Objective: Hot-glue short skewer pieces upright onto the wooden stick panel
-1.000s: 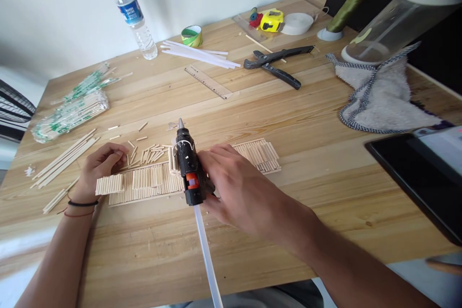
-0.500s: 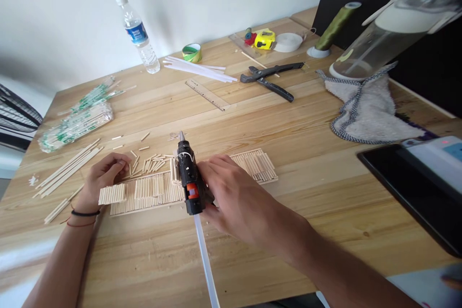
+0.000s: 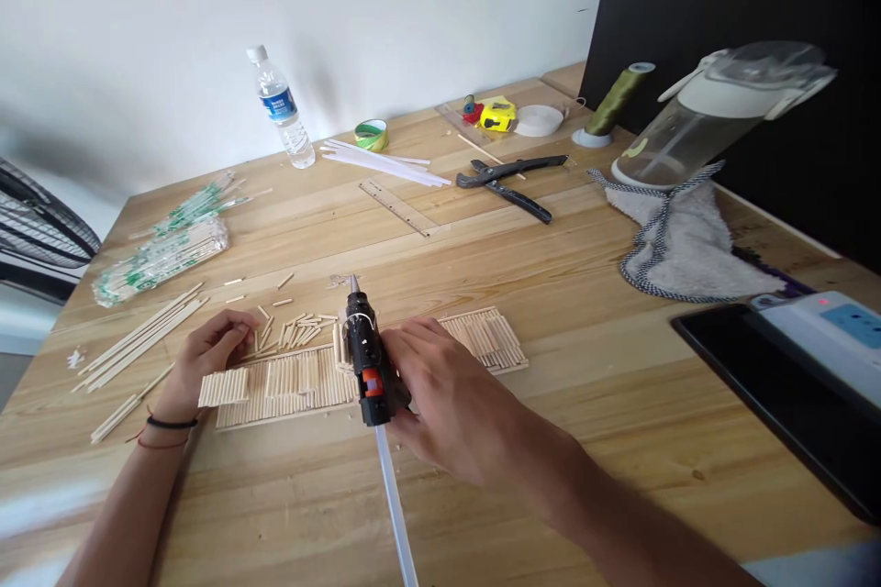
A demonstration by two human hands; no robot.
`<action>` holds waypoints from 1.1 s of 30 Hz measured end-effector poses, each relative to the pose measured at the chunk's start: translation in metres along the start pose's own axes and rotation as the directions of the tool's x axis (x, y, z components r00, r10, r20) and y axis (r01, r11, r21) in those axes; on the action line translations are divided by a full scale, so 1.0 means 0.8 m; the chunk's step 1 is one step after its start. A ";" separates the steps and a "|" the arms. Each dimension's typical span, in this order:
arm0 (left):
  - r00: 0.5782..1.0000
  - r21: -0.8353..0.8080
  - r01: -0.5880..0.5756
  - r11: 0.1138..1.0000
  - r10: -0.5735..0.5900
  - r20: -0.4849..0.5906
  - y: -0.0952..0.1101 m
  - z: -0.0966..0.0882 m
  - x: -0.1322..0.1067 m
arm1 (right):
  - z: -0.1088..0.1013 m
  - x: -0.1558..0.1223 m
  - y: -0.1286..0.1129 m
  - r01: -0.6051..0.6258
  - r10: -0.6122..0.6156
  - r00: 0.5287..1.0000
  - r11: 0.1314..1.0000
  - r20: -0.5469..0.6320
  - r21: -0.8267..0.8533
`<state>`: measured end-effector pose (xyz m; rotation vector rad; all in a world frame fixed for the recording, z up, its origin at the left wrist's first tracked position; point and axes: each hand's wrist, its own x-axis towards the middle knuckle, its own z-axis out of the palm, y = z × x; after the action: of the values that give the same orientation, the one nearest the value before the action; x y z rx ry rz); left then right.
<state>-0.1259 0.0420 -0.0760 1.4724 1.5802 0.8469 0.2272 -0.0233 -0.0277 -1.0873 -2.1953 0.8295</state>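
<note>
My right hand [image 3: 451, 385] is wrapped round the handle of a black hot glue gun [image 3: 367, 353]. The gun's nozzle points away from me, and a long translucent glue stick [image 3: 395, 504] sticks out of its back end. Under the gun lies a long panel of short wooden sticks [image 3: 254, 404] set side by side, with smaller stick pieces on top; the gun and my right hand cover its middle. My left hand [image 3: 213, 353] is at the panel's left end, thumb and fingers pinched together beside loose short sticks [image 3: 299, 330]. What they pinch is too small to make out.
Long sticks [image 3: 148, 339] and plastic-wrapped stick packs [image 3: 165, 261] lie at left. Farther back are a water bottle [image 3: 282, 115], clear ruler [image 3: 395, 206], black cutter [image 3: 509, 183] and yellow tape measure [image 3: 496, 115]. A phone [image 3: 771, 404], cloth [image 3: 688, 248] and tumbler [image 3: 695, 128] occupy the right.
The camera view has tilted up slightly, so the table and everything on it sit lower in the picture. Both hands and the glue gun keep nearly the same pose over the panel.
</note>
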 end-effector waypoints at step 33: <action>1.000 -0.064 0.027 0.998 -0.028 -0.015 0.000 -0.001 0.002 | 0.003 0.000 0.000 0.001 -0.001 1.000 1.000 -0.021 0.004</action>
<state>-0.1264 0.0437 -0.0760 1.3993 1.5670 0.8877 0.2256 -0.0244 -0.0290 -1.0876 -2.1760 0.8185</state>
